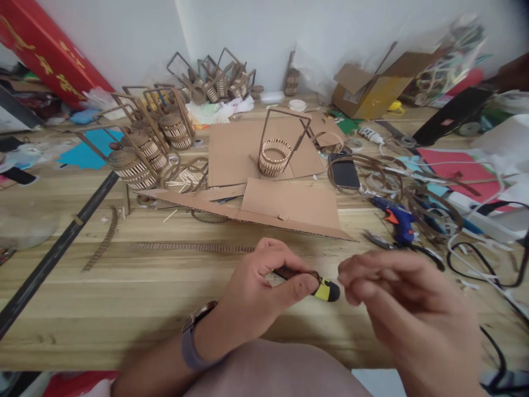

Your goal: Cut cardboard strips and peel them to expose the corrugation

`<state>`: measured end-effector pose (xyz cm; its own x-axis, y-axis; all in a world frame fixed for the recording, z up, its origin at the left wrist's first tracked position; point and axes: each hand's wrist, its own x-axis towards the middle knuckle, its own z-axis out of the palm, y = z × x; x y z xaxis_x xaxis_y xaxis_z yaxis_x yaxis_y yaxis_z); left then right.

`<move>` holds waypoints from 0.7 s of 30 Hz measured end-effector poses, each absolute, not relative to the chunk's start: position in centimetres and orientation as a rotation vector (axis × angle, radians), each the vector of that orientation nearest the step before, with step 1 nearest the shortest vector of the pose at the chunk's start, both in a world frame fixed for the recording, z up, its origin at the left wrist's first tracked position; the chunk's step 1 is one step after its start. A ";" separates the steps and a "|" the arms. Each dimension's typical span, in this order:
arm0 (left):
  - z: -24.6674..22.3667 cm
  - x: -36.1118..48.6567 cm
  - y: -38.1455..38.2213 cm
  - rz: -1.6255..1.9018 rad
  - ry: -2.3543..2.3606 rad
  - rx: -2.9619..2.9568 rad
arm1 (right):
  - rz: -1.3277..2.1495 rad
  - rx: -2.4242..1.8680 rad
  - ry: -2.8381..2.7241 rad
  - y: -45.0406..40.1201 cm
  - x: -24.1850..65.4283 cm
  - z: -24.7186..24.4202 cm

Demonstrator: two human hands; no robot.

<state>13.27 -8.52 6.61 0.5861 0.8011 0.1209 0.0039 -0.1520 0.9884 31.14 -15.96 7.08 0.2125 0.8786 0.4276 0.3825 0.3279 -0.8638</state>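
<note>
My left hand pinches a small dark brown curled strip, apparently corrugated cardboard, between thumb and index finger. Just beneath those fingertips is a black and yellow utility knife, partly hidden by the hand. My right hand hovers to the right of it, fingers curled and thumb pressed in, slightly blurred; anything between its fingertips is too small to make out. A long ridged cardboard strip lies flat on the table and passes behind my left hand.
Cardboard sheets cover the middle, bearing a small handled basket. Lidded baskets stand at left near a black bar. At right lie a blue glue gun, pliers, coiled brown strips and cables.
</note>
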 end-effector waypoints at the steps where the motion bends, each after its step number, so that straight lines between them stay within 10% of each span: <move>1: 6.6 13.2 -8.6 0.812 0.682 1.575 | 0.555 -1.288 -1.302 -15.8 31.2 6.9; 21: 6.0 12.8 -9.1 1.049 0.764 2.186 | 0.451 -1.405 -1.574 -15.3 29.5 7.1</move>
